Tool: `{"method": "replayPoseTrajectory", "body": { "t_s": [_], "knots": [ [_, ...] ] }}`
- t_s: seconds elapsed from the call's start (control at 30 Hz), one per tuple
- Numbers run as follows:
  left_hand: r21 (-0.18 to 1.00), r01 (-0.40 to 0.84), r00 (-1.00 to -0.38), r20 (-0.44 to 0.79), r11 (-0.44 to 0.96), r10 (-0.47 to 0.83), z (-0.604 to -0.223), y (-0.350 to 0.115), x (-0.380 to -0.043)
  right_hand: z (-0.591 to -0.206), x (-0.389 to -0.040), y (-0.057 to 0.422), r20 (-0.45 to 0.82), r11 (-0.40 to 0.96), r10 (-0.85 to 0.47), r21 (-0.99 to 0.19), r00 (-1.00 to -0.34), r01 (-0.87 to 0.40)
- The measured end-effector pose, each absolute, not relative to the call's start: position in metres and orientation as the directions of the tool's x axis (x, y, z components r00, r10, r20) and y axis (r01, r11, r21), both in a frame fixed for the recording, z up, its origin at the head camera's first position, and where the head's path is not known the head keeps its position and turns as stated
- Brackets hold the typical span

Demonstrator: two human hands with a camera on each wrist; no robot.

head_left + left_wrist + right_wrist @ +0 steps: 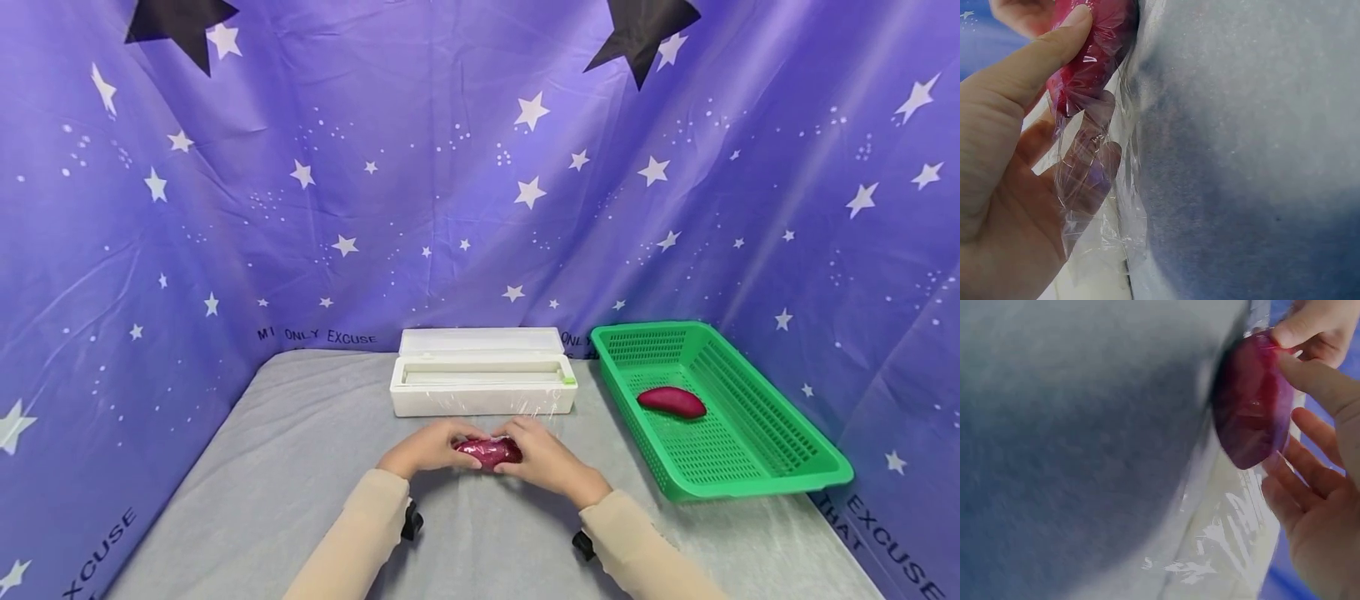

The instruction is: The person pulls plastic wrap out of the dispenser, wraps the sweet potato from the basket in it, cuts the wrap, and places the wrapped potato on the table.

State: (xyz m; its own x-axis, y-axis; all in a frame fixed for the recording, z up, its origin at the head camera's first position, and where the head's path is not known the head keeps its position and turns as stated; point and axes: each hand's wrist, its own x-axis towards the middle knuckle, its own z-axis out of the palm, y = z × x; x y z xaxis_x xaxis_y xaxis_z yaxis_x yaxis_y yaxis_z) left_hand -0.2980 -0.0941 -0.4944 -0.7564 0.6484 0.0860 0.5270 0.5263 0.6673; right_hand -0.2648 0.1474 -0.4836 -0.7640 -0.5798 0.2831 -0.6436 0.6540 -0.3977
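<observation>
A dark red sweet potato [491,452] lies crosswise between my two hands, covered in clear cling film [1094,169]. My left hand [433,447] holds its left end, the thumb pressed on the near side and the fingers behind. At the other end my right hand [551,460] grips it between thumb and fingers. In the left wrist view, loose film hangs past the end of the sweet potato across the left fingers. More shiny film [1216,544] stretches below it in the right wrist view, toward the white box.
Behind the hands stands a white cling film dispenser box [483,402] with its lid [482,341] raised and a small green piece at its right end. On the right, a green basket [750,487] holds another red sweet potato [672,402]. A grey cloth [300,500] covers the table.
</observation>
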Motion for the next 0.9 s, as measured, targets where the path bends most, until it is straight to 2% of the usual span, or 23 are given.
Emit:
{"method": "replayPoseTrajectory", "body": {
  "t_s": [0.17, 0.53, 0.9],
  "knots": [
    [0.693, 0.498, -0.773, 0.082, 0.521, 0.629, -0.496, -0.095, -0.297, -0.494, -0.27, 0.15, 0.245, 0.65, -0.552, -0.471, -0.797, -0.596],
    [0.765, 0.359, -0.865, 0.058, 0.534, 0.498, -0.503, -0.096, -0.298, -0.497, -0.288, 0.156, 0.233, 0.587, -0.569, -0.557, -0.789, -0.587],
    [0.69, 0.449, -0.854, 0.146, 0.567, 0.499, -0.504, -0.098, -0.3, -0.488, -0.299, 0.156, 0.187, 0.63, -0.603, -0.486, -0.776, -0.606]
  ]
}}
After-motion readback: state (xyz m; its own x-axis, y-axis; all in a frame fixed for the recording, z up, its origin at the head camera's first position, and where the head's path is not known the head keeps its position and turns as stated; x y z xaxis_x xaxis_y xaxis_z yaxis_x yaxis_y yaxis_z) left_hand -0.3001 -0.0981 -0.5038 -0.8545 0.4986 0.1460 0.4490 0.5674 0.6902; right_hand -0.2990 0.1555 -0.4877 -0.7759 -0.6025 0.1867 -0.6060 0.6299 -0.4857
